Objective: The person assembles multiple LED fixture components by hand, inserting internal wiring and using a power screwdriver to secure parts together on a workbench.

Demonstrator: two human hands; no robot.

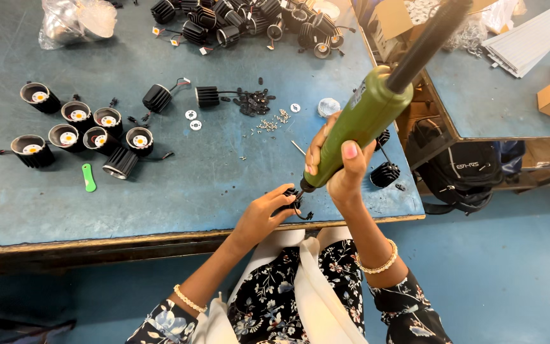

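My right hand (pixel 338 167) grips a green electric screwdriver (pixel 364 118) held upright, its tip pointing down at a small black finned lamp housing (pixel 291 197). My left hand (pixel 263 213) holds that housing against the blue table (pixel 179 191) near the front edge. A black cable runs up from the top of the screwdriver. A short wire loops out from the housing.
Several finished black housings with yellow centres (pixel 77 130) sit at the left, with a green tool (pixel 88 177) nearby. Loose screws (pixel 268 124) and washers lie mid-table. A heap of black housings (pixel 249 22) is at the back. A black backpack (pixel 466 175) rests on the right.
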